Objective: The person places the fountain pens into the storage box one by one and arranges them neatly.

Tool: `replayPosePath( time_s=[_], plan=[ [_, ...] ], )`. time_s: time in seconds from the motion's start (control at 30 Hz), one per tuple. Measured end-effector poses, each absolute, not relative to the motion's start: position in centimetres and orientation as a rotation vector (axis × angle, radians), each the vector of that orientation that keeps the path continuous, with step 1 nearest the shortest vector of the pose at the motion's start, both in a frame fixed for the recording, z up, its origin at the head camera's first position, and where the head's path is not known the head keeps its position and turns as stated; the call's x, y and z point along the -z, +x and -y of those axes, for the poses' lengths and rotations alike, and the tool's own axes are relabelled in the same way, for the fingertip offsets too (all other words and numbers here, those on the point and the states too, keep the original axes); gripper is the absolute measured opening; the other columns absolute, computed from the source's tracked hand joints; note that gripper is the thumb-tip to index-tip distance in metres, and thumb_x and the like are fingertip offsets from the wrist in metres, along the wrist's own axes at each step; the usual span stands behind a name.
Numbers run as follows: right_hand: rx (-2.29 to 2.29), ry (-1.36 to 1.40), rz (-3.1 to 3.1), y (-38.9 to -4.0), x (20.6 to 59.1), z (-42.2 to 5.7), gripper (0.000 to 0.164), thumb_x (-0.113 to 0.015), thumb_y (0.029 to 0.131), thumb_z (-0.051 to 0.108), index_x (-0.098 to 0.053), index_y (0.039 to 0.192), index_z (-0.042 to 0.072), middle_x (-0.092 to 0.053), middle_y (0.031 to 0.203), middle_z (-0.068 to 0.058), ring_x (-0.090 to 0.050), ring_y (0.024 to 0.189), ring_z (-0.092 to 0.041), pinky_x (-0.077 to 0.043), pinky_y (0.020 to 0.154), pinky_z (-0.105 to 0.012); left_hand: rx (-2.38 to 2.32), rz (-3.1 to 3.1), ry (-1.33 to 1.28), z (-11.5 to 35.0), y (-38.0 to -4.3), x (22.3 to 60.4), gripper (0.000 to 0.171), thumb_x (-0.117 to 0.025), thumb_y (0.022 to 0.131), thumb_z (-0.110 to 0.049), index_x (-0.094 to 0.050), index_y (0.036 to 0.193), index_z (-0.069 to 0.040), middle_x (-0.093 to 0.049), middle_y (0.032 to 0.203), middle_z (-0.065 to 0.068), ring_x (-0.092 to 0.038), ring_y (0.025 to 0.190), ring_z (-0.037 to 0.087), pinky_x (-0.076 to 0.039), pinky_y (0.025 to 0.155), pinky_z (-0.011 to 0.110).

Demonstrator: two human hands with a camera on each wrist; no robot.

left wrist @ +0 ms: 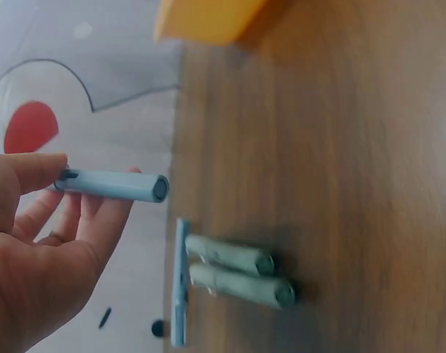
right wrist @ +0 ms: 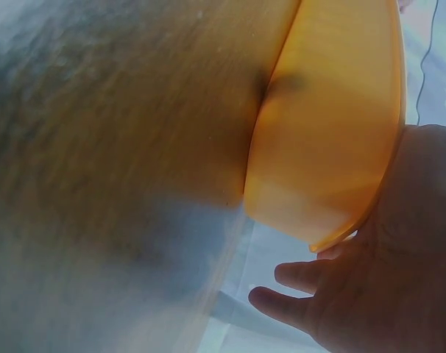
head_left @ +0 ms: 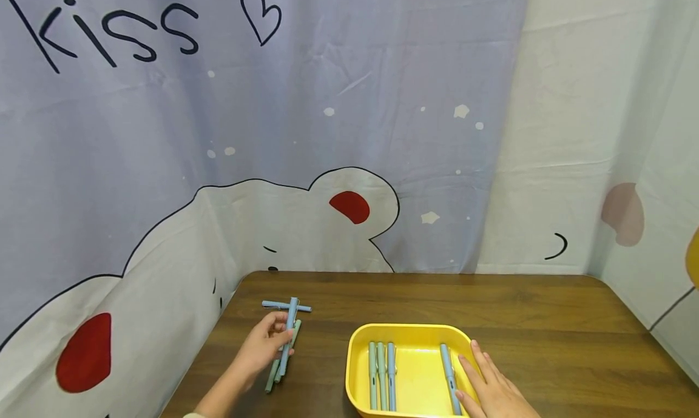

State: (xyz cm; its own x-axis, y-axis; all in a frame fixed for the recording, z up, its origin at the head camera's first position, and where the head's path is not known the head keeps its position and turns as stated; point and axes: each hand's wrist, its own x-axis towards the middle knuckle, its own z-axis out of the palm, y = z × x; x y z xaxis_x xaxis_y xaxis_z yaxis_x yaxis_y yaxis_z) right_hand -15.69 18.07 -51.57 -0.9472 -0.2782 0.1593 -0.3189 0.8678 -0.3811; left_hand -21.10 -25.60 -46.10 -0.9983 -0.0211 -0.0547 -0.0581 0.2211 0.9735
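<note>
My left hand (head_left: 261,349) pinches a light blue capped pen (head_left: 290,324) between thumb and fingers, raised above the table. In the left wrist view that pen (left wrist: 116,185) points its end to the right. Below it lie two green pens (left wrist: 241,285) side by side, and another blue pen (head_left: 272,304) lies crosswise beyond them. My right hand (head_left: 494,386) rests at the right rim of a yellow tray (head_left: 406,329), fingers extended over the edge. Inside, two green pens (head_left: 373,375) and a blue pen (head_left: 391,375) stand in a row at left; one blue pen (head_left: 449,375) lies near my right fingers.
The brown wooden table (head_left: 546,327) reaches back to a printed curtain (head_left: 415,133), which also hangs along the left and right sides. The tray's raised walls stand between the loose pens and those inside it.
</note>
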Motion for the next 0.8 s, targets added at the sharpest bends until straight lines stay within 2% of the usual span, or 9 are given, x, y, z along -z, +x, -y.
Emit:
replayPosePath(
  time_s=[0.2,0.33,0.57,0.8],
  plan=[
    [-0.62,0.47,2.944,-15.7,51.6,-18.1,0.068,-0.047,0.091,0.056,-0.041,0.14,0.009,-0.021,0.152,-0.019,-0.031,0.132,-0.044,-0.037,0.091,-0.065,-1.916,-2.377,0.003,24.5,-21.0,45.0,0.045,-0.066,0.087,-0.023,-0.049,0.123,-0.002,-0.055,0.105,0.013,-0.061,0.086,0.023,-0.054,0.077,0.046],
    [-0.617,0.476,2.939,-15.8,51.6,-18.1,0.067,-0.047,0.091,0.055,-0.042,0.14,0.009,-0.021,0.152,-0.019,-0.032,0.132,-0.043,-0.037,0.091,-0.065,-1.897,-2.374,-0.001,23.7,-20.7,44.4,0.046,-0.068,0.085,-0.027,-0.052,0.122,-0.004,-0.059,0.106,0.011,-0.061,0.09,0.022,-0.054,0.077,0.042],
    [-0.628,0.473,2.946,-15.7,51.5,-18.2,0.067,-0.048,0.091,0.054,-0.041,0.14,0.009,-0.021,0.152,-0.019,-0.031,0.132,-0.044,-0.036,0.091,-0.066,-1.939,-2.299,0.072,21.9,-20.0,43.3,0.052,-0.069,0.085,-0.024,-0.047,0.126,-0.001,-0.061,0.106,0.013,-0.064,0.089,0.021,-0.056,0.075,0.042],
    [-0.629,0.477,2.954,-15.7,51.5,-18.2,0.067,-0.047,0.091,0.054,-0.042,0.14,0.008,-0.02,0.152,-0.019,-0.031,0.133,-0.042,-0.037,0.091,-0.065,-1.964,-2.249,0.138,20.3,-19.9,43.2,0.054,-0.068,0.086,-0.021,-0.041,0.132,-0.012,-0.061,0.099,0.009,-0.062,0.084,0.02,-0.055,0.073,0.045]
  ],
)
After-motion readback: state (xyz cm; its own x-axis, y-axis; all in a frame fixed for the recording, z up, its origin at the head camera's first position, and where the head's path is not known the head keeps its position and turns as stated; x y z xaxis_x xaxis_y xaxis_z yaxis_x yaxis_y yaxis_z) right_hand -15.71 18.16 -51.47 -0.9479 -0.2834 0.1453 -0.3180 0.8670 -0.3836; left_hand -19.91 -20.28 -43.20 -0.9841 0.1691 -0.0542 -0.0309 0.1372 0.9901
